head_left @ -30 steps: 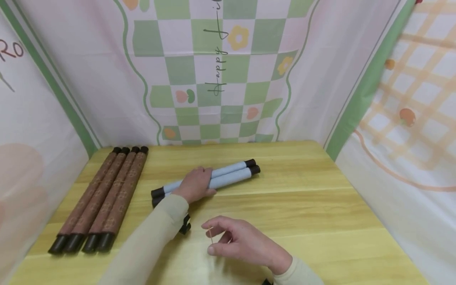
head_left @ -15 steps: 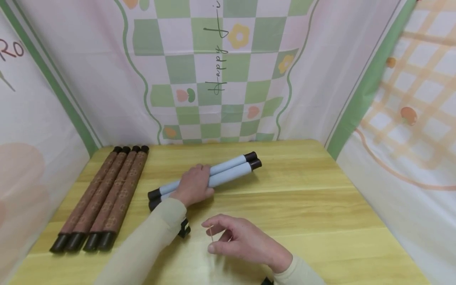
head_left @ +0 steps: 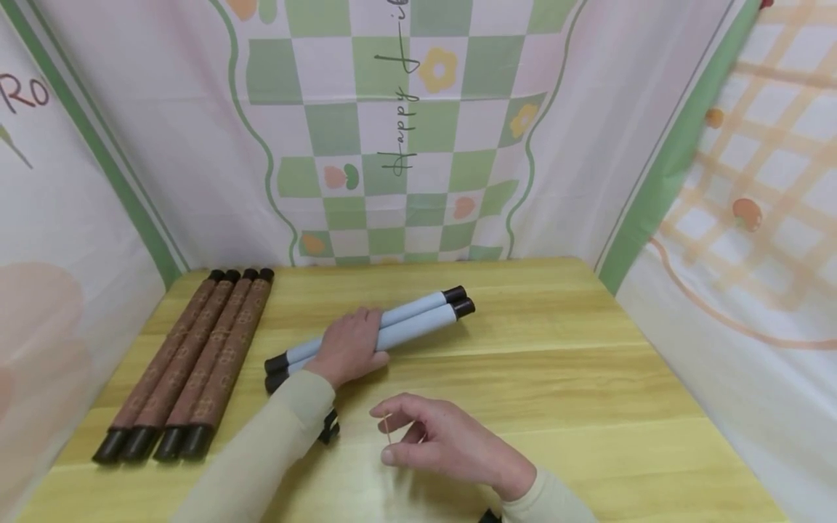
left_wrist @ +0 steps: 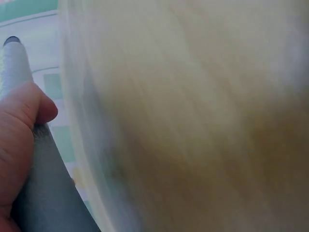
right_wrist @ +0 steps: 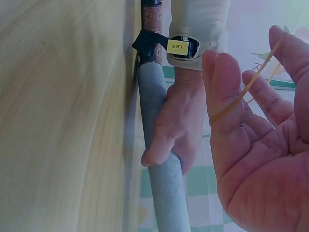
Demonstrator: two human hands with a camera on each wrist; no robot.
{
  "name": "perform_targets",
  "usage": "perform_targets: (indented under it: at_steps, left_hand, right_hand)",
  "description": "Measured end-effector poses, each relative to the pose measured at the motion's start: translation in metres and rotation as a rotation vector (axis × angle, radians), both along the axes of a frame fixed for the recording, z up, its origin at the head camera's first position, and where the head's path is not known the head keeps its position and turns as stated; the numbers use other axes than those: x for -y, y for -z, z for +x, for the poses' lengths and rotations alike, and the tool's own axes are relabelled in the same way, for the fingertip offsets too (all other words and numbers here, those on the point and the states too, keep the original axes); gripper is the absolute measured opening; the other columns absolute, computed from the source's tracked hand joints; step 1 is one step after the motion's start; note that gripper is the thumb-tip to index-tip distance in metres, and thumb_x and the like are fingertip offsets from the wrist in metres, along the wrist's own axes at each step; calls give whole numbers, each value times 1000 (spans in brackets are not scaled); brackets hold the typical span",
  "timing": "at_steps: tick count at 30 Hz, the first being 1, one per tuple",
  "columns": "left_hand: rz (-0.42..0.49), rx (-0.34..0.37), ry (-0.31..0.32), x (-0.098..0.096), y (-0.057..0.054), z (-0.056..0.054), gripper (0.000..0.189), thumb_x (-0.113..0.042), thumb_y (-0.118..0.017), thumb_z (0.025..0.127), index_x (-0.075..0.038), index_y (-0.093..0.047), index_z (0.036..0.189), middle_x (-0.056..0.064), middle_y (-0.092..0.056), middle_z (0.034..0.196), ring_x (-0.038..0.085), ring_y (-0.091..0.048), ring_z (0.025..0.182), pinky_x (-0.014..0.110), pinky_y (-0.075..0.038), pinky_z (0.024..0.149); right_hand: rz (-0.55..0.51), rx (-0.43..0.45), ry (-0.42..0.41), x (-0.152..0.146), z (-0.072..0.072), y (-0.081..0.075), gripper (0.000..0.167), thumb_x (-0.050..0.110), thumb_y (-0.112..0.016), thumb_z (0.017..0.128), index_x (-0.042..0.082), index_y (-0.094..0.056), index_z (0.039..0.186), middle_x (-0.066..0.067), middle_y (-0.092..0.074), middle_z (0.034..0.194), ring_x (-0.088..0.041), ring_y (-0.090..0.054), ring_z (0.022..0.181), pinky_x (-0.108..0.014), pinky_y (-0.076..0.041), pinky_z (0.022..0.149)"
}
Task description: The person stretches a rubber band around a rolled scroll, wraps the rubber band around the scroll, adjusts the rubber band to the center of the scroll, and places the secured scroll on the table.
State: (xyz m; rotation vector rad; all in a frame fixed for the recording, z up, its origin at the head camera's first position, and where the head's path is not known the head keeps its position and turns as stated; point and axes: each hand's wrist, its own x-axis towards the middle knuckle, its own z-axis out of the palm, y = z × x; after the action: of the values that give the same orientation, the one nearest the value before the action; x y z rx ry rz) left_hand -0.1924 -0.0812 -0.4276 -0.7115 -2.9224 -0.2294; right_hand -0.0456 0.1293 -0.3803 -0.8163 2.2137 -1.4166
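Observation:
Two light blue scrolls (head_left: 418,324) with black end knobs lie side by side, slanting up to the right over the table in the head view. My left hand (head_left: 349,347) grips both around the middle from above, its thumb on the near side. In the left wrist view the thumb (left_wrist: 36,104) lies over a blue roll. Closer to me, my right hand (head_left: 451,443) is held with thumb and fingers spread apart. A thin tan rubber band (right_wrist: 231,107) is stretched between its thumb and fingers in the right wrist view. The right hand is apart from the scrolls.
Several brown patterned scrolls (head_left: 208,349) with black ends lie in a row on the left of the wooden table (head_left: 556,378). Printed cloth curtains (head_left: 556,160) hang at the back and both sides. A black wrist-camera mount (head_left: 329,427) sits below the left cuff.
The blue scrolls and my left hand have shifted a little to the left. Their right ends rose, then came down slightly. My right hand with the rubber band has hardly moved.

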Motion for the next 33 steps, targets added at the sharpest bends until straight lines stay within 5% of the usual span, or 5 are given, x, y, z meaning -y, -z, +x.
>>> perform_targets:
  at_steps: [11,19,33]
  left_hand:
    - [71,87,-48,6,-5,10,91,-53,-87,80,-7,-51,150,13,-68,126,27,-67,109,46,-58,92]
    - [149,5,-22,16,-15,29,85,-52,-90,77,-8,-58,142,11,-71,117,25,-69,98,45,-59,83]
    - [213,-126,4,35,-32,63,86,-54,-87,79,-6,-58,143,15,-71,119,28,-71,101,47,-60,83]
  right_hand:
    - [-6,-10,15,-1,0,0,44,35,-74,97,31,-61,139,-9,-72,125,-6,-71,90,-26,-58,86]
    - [-11,11,89,-4,-3,-5,49,36,-72,99,31,-54,145,-7,-73,127,-11,-71,90,-27,-58,79]
    - [-104,-7,246,-31,-15,-18,61,22,-72,99,30,-43,151,-12,-61,141,-26,-71,100,-35,-61,83]
